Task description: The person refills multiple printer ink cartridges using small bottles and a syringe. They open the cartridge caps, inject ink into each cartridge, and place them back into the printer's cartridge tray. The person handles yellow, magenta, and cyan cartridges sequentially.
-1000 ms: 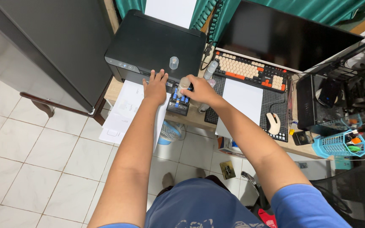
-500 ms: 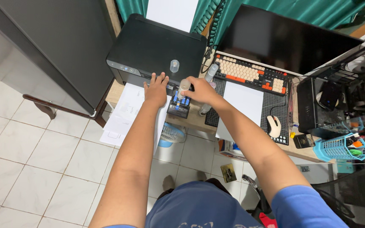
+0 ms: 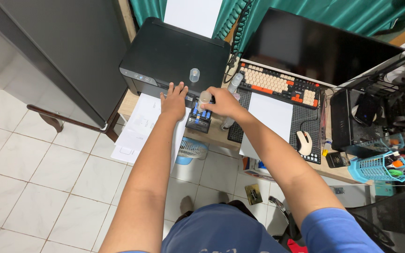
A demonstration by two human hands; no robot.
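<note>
The right hand (image 3: 222, 103) is closed around a small clear bottle (image 3: 204, 98), tipped upside down onto the open ink tank (image 3: 198, 117) at the printer's (image 3: 176, 54) front right corner. The left hand (image 3: 173, 100) lies flat, fingers spread and holding nothing, pressed on the printer's front edge above printed sheets (image 3: 139, 126) hanging off the desk (image 3: 216, 133). Over the last second both hands have hardly shifted; only the view has drifted slightly, so the bottle seems to be kept steady on the tank. A loose cap (image 3: 194, 75) stands on the printer's lid. A keyboard (image 3: 277, 84) lies to the right.
</note>
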